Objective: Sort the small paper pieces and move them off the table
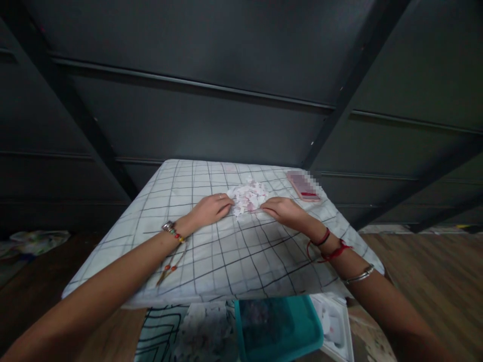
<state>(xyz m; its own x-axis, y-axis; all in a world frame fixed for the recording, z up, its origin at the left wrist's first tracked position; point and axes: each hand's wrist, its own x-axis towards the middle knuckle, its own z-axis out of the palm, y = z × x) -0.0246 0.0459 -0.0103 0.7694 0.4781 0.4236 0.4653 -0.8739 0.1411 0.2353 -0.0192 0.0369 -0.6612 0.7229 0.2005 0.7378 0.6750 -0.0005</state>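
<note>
Two curled hands, left [211, 207] and right [286, 211], are seemingly gathering pale scraps [249, 195], grip unclear, next needing gentle inward pressure.

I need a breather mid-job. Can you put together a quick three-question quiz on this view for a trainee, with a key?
1. What lies between the left hand and the right hand?
2. True or false: the phone is nearer the right hand than the left.
3. Where is the teal tray?
A) between the hands
B) just off the near edge of the checked cloth
C) beyond the phone

Key:
1. A loose pile of pale scraps.
2. True.
3. B.
</note>
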